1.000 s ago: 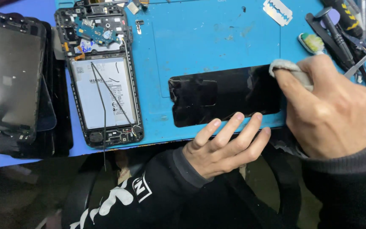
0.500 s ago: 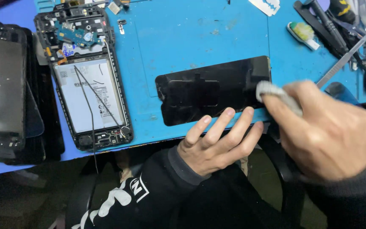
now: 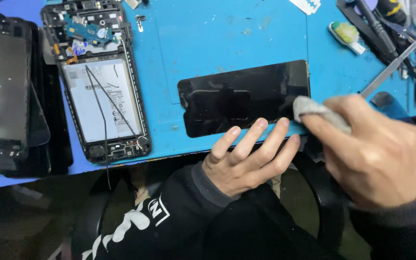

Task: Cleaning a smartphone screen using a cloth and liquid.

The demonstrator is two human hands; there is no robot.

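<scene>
A black phone screen panel (image 3: 244, 96) lies flat on the blue work mat (image 3: 217, 38) near its front edge. My left hand (image 3: 246, 156) rests at that edge, fingers spread, with the fingertips pressing on the panel's near side. My right hand (image 3: 376, 149) is closed around a small grey cloth (image 3: 314, 110), whose tip touches the panel's lower right corner. An opened phone body (image 3: 99, 82) with its white battery and circuit board exposed lies to the left on the mat.
A stack of dark screen panels (image 3: 6, 91) sits at the far left. Tools crowd the top right: tweezers (image 3: 391, 70), black-handled drivers (image 3: 376, 24) and a small green-tipped brush (image 3: 347, 36). A razor blade (image 3: 305, 5) lies at the top edge.
My right hand with the cloth has slid down the panel's right end, from its upper right corner toward the lower right corner. My left hand stays on the panel's near edge.
</scene>
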